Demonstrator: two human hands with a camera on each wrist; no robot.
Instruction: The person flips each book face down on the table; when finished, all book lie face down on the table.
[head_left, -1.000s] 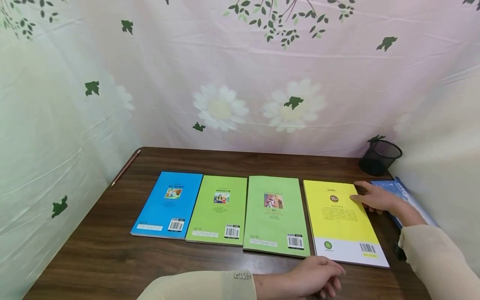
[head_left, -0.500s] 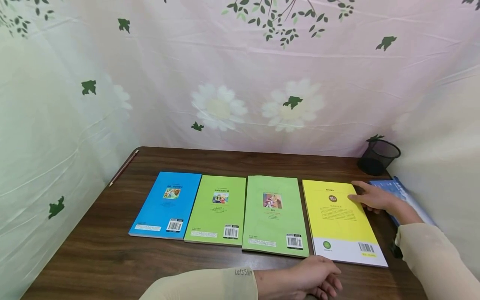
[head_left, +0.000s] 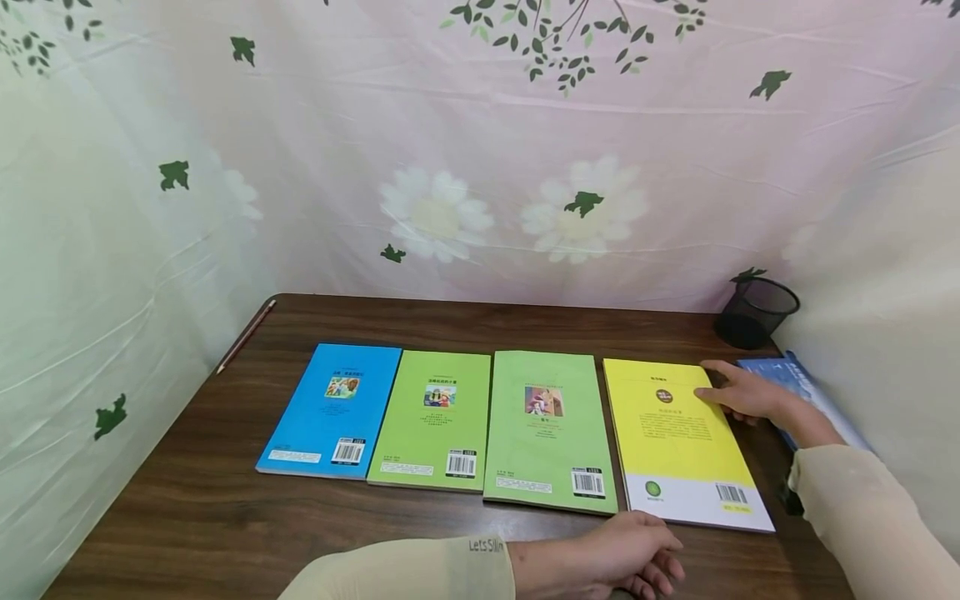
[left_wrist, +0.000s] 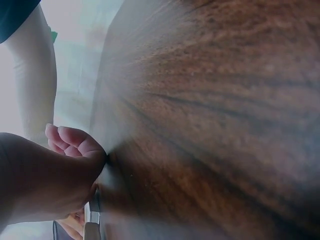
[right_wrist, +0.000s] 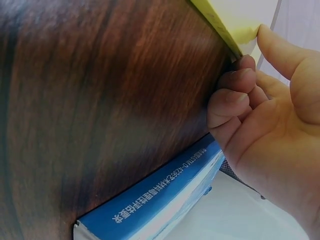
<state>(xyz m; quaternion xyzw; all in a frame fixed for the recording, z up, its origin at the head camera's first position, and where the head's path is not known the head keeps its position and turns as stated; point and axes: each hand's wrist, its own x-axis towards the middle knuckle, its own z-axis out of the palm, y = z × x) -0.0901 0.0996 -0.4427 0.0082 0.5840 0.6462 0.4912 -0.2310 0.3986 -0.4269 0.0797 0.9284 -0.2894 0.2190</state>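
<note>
The yellow book (head_left: 667,433), with a white band and barcode at its bottom, lies at the right end of a row. My right hand (head_left: 742,393) pinches its upper right edge, thumb on the cover. In the right wrist view the fingertips curl under the book's yellow corner (right_wrist: 225,25). My left hand (head_left: 626,554) rests loosely curled by the lower left corner of that book, holding nothing. To the left lie a larger green book (head_left: 547,454), a smaller green book (head_left: 405,442) and a blue book (head_left: 322,425), all back cover up.
A black mesh pen cup (head_left: 756,312) stands at the back right corner. In front of it a blue and white box (head_left: 787,379) lies partly behind the right wrist. A pencil (head_left: 246,337) lies along the table's left edge. Fabric walls (head_left: 480,125) surround the wooden table (head_left: 187,500).
The head view has shifted very slightly. Both hands and the books keep their places.
</note>
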